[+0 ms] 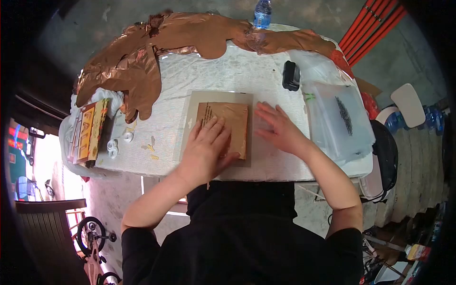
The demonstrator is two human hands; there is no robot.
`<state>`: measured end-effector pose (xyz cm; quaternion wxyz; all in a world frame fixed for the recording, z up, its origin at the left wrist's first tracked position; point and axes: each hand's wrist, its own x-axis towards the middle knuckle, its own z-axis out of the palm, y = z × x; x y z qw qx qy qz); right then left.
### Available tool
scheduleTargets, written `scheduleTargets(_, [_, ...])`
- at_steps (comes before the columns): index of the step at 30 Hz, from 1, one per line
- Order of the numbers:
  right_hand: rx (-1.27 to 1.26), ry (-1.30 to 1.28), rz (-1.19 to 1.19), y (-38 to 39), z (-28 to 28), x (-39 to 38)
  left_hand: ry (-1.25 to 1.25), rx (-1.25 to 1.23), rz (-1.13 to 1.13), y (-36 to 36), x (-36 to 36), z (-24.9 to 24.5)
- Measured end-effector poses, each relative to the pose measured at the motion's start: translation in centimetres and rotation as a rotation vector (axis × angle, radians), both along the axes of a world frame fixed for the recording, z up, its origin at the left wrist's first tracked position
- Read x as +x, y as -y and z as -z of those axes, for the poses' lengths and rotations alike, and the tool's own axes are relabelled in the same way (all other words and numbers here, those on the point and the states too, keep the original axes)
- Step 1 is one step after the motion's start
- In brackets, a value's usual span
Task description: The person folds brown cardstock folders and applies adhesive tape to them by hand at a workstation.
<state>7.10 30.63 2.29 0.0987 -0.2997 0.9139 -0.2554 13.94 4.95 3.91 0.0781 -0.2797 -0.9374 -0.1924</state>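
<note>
A square copper-brown packet [237,114] lies inside or under a clear plastic bag [192,107] at the front middle of the table; small dark print shows over its upper left. My left hand [203,149] rests flat on the packet, fingers stretched forward and thumb out to the right. Just right of the bag's edge is my right hand [281,127], slightly blurred, with fingers spread and nothing in them. Whether it touches the table cannot be told. To its right lies a stack of clear printed plastic bags [327,123].
Crumpled copper foil sheets [190,35] run along the table's [213,71] back and left edge. A black object [291,76] sits at the right rear, a water bottle [262,14] behind. Printed boxes [90,130] and small white rolls [112,148] stand at left.
</note>
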Motion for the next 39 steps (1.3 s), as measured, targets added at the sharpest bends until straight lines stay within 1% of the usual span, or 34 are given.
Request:
scheduleTargets(1, [-0.004,-0.001,0.004,0.1,0.2,0.2,-0.001,-0.004,0.004,-0.7,0.2,0.2])
scheduleTargets(3, [0.116,-0.217,0.0,0.7,0.6,0.5,-0.043,-0.081,-0.041,-2.0,0.3,0.9])
scheduleTargets(4, [0.114,-0.22,0.003,0.8,0.9,0.7,-0.047,-0.083,-0.038,-2.0,0.2,0.9])
scheduleTargets(6, [0.097,-0.3,0.018,0.7,1.2,1.3,0.005,-0.075,0.049,-2.0,0.1,0.9])
scheduleTargets(7, [0.095,-0.299,0.022,0.5,1.1,1.9,0.006,-0.077,0.053,-1.6,-0.1,0.8])
scheduleTargets(9, [0.133,-0.337,-0.01,0.0,0.1,3.1,0.129,-0.111,0.186,0.0,-1.1,0.1])
scheduleTargets(10, [0.132,-0.339,-0.019,0.0,-0.6,3.8,0.128,-0.11,0.177,0.8,-1.6,-0.4])
scheduleTargets(12, [0.064,-0.318,-0.105,-0.2,-1.8,4.9,0.204,-0.141,0.281,2.3,-2.6,-1.3])
scheduleTargets(13, [0.064,-0.316,-0.116,-0.4,-2.1,4.9,0.207,-0.137,0.27,3.0,-3.0,-1.7])
scheduleTargets(15, [-0.034,-0.302,-0.206,-0.9,-2.5,4.8,0.233,-0.093,0.229,4.2,-3.4,-2.4])
scheduleTargets(16, [-0.035,-0.304,-0.213,-1.2,-2.5,4.6,0.204,-0.025,0.201,4.4,-2.9,-2.7])
scheduleTargets(17, [-0.107,-0.246,-0.179,-1.6,-2.5,4.2,0.203,-0.025,0.196,4.4,-2.5,-2.5])
scheduleTargets(18, [-0.179,-0.184,-0.142,-1.6,-2.6,3.9,0.174,0.032,0.235,4.3,-2.0,-2.2])
scheduleTargets(19, [-0.179,-0.181,-0.145,-1.5,-2.8,3.5,0.148,0.089,0.276,4.0,-1.4,-1.9])
scheduleTargets(20, [-0.157,-0.241,-0.139,-1.3,-3.3,2.9,0.149,0.092,0.273,3.2,-0.3,-1.4])
scheduleTargets(21, [-0.134,-0.304,-0.133,-1.0,-3.7,2.5,0.059,0.1,0.265,1.6,1.2,-0.9])
scheduleTargets(22, [-0.132,-0.305,-0.139,-0.5,-3.5,2.2,-0.033,0.108,0.256,0.2,2.3,-0.6])
scheduleTargets(24, [-0.145,-0.386,-0.185,0.7,-2.4,1.8,-0.047,0.131,0.22,-1.6,3.5,-0.6])
scheduleTargets(25, [-0.145,-0.387,-0.191,1.4,-2.1,1.6,-0.062,0.15,0.19,-2.2,3.9,-0.5])
scheduleTargets(27, [-0.06,-0.47,-0.227,2.3,-1.5,1.2,-0.087,0.122,0.177,-2.8,4.2,0.2])
scheduleTargets(30, [-0.012,-0.467,-0.291,2.8,-1.2,0.7,-0.074,0.117,0.129,-3.2,4.5,0.8])
scheduleTargets(31, [-0.012,-0.465,-0.294,2.9,-1.3,0.5,-0.104,0.108,0.125,-3.3,4.6,1.1])
scheduleTargets(33, [0.079,-0.498,-0.368,3.2,-1.5,0.2,-0.136,0.099,0.119,-3.4,4.6,1.5])
scheduleTargets(34, [0.079,-0.5,-0.372,3.3,-1.5,0.2,-0.157,0.092,0.118,-3.5,4.6,1.6])
scheduleTargets(36, [0.188,-0.581,-0.389,3.5,-1.6,0.3,-0.184,0.083,0.106,-3.5,4.4,2.0])
scheduleTargets(38, [0.196,-0.567,-0.388,3.8,-1.9,0.5,-0.207,0.048,0.142,-3.2,4.3,2.4])
scheduleTargets(39, [0.207,-0.547,-0.376,3.9,-2.0,0.5,-0.213,0.043,0.124,-3.1,4.2,2.4])
